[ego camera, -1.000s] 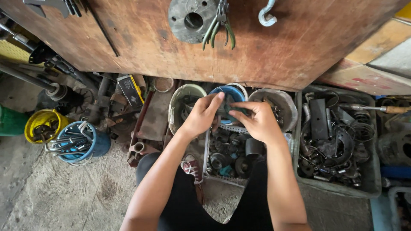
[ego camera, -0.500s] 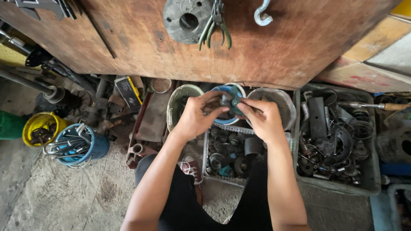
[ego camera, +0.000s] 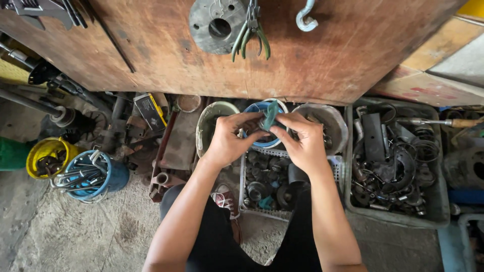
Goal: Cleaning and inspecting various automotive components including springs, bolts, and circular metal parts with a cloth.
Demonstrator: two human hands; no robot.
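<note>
Teal strip (ego camera: 269, 116), pinched between the fingers of left hand (ego camera: 229, 138) and right hand (ego camera: 302, 141) above the blue tub (ego camera: 254, 108), white basket (ego camera: 242, 186) at 6 o'clock; risk: a slack pinch likely drops it among the parts.

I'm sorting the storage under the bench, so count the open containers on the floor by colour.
Yellow round bucket: 1
Blue round tubs: 2
Whitish round bowls: 2
White mesh basket: 1
Grey rectangular bin: 1
Total: 7
</note>
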